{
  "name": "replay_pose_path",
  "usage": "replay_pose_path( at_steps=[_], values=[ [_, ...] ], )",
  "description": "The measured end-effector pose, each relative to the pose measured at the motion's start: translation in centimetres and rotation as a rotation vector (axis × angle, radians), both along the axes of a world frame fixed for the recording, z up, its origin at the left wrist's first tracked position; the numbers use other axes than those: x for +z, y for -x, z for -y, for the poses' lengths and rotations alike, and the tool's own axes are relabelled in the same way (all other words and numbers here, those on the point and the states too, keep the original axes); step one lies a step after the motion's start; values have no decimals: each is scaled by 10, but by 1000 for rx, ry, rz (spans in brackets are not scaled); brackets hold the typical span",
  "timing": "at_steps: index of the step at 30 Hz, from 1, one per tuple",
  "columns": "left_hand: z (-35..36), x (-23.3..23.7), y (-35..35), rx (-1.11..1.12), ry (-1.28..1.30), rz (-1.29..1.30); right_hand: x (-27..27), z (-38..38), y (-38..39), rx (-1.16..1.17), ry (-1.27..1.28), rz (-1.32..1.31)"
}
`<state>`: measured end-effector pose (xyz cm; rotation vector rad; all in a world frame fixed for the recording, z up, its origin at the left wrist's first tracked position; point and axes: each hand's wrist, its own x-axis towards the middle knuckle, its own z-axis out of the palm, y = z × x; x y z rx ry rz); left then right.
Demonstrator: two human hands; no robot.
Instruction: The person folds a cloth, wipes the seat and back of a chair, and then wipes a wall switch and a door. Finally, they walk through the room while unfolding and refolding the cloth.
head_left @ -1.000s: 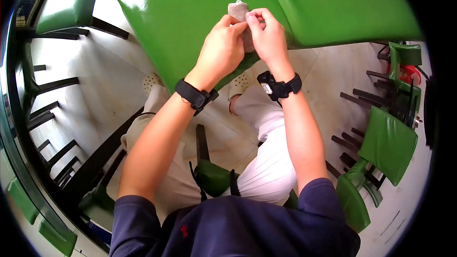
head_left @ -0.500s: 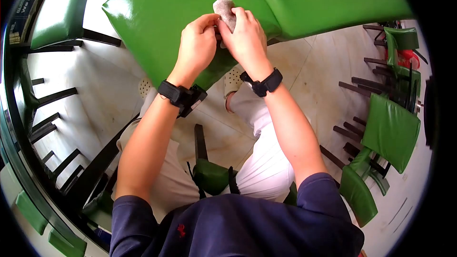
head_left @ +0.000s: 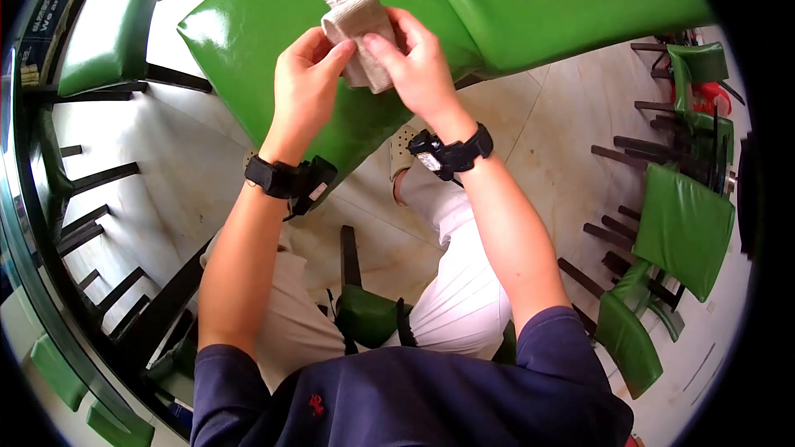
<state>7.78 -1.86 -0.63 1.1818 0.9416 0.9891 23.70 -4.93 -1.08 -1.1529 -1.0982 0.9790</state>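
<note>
A small beige knitted cloth, ribbed and folded into a flat bundle, is held up between my two hands over the green chair seat. A short frayed tuft stands out at its upper left corner. My left hand pinches the cloth's left edge, thumb on the near face and fingers curled behind. On the other side, my right hand grips it with the thumb pressed flat on the front and the fingers behind its right edge. Each wrist wears a black strap with a small device.
Another green padded surface adjoins the seat at the upper right. Green chairs with dark legs stand at the left and right. A glass-edged table runs along the left. My legs are below, over pale floor tiles.
The cloth has gone from a narrow roll, mostly in my right hand, to a wider, flatter bundle. My left hand has moved left and down, and its thumb now presses the cloth's edge.
</note>
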Motion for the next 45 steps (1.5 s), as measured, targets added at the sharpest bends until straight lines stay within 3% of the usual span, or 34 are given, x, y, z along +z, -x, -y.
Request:
replay_pose_path(
  at_steps=[4,6,8,14,20,23,27,29,34,37,39,45],
  values=[
    [-1,-7,3,48,30,-67,1,7,11,-141,-119,549],
    [3,-7,3,62,28,-62,1,10,15,-230,-121,633],
    [2,-5,2,135,21,-141,-4,10,17,-200,-123,618],
    [3,3,12,-75,89,-56,-3,15,21,-51,-3,367],
    [6,3,11,-279,151,75,-5,17,-5,-111,-66,506],
    [13,6,7,-189,-4,-161,13,18,-32,-532,2,939],
    [19,9,10,-177,-132,-326,-5,21,-70,-729,116,1410],
    [18,10,14,-129,-193,-431,-21,30,-73,-694,160,1449],
    [23,16,23,-70,-204,-349,-28,24,-64,-645,257,1395],
    [26,21,29,-97,-318,-600,-31,23,-63,-621,220,1310],
    [22,15,31,-83,-400,-623,-33,17,-61,-608,154,1248],
    [20,10,32,-52,-556,-746,-16,11,24,-279,-29,1142]
  ],
)
